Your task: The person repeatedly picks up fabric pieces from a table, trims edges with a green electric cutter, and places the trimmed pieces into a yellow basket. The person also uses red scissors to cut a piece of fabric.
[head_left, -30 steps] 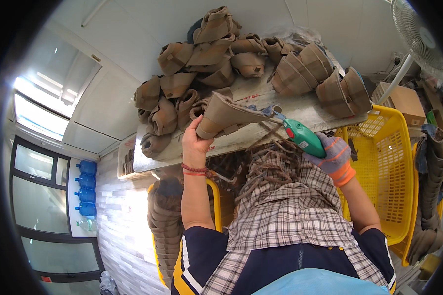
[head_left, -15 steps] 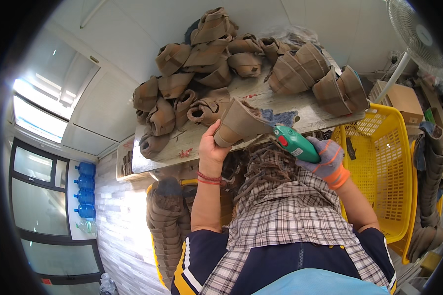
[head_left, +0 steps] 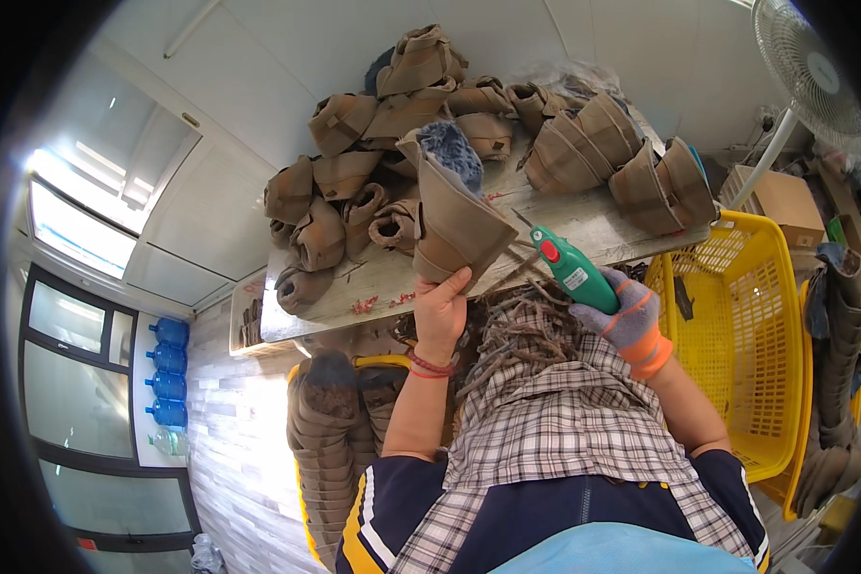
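My left hand [head_left: 440,311] grips a brown boot upper [head_left: 464,225] by its lower edge and holds it above the table's near side. Its blue-grey fleece lining faces up at the top. My right hand [head_left: 631,320], in a grey and orange glove, is closed round a green hand-held power tool [head_left: 576,273] with a red button. The tool's thin dark tip points up and left, just right of the boot upper and apart from it. Cut brown strips [head_left: 517,335] lie heaped on my checked apron [head_left: 564,421], below both hands.
More boot uppers [head_left: 344,172] are piled on the worn table [head_left: 584,225], with others [head_left: 584,143] at its right. A yellow basket [head_left: 784,383] stands to my right, and stacked uppers [head_left: 325,440] stand at my left. A fan [head_left: 818,72] rises at the far right.
The boot upper has swung upright, its fleece turning from the right side to the top. The tool's tip has come away from it. My left hand has shifted slightly right.
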Motion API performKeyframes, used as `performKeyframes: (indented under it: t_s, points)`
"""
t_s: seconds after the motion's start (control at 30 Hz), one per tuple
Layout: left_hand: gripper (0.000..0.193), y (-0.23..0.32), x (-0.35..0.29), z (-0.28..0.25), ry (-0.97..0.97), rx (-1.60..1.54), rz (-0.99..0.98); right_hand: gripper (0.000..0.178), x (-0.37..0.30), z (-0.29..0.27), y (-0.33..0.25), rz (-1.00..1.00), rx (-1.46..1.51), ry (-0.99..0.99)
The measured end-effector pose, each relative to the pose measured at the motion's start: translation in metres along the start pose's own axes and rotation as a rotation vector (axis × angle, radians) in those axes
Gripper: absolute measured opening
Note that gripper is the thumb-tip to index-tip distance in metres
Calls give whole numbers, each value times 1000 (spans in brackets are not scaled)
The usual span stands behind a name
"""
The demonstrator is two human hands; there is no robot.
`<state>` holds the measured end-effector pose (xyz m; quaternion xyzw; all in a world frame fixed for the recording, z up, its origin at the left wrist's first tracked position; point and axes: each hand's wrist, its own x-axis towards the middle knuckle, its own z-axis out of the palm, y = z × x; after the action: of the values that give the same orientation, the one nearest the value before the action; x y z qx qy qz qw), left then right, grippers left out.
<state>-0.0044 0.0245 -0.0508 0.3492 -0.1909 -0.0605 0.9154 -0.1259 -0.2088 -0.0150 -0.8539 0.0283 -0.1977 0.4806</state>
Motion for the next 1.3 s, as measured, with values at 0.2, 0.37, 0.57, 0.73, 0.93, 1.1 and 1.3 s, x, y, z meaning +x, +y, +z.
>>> performKeyframes:
  t_s: [0.2, 0.37, 0.57, 0.73, 0.93, 1.1, 1.3]
  points:
    - [44, -8, -1, 6, -83, 52, 37, 54, 3, -2, -5, -93, -100, -3]
    - [38, -18, -2, 5, -93, 161, 33, 52, 3, -4, -12, -120, -70, 20]
    - [29, -34, -5, -13, -129, 578, 122, 52, 1, -4, -12, -19, 56, 38]
    - [31, -34, -1, -12, -308, 1176, 436, 51, 4, -5, -12, 104, 144, 42]
    - [46, -37, -6, 4, -377, 1442, 616, 48, 6, -6, -10, 163, 364, 64]
    - [44, -33, -10, 7, -452, 1536, 631, 44, 11, -16, -19, 204, 360, 49]
    - [42, -49, -21, 2, -378, 1163, 436, 38, 27, -26, -12, 246, 499, 107]
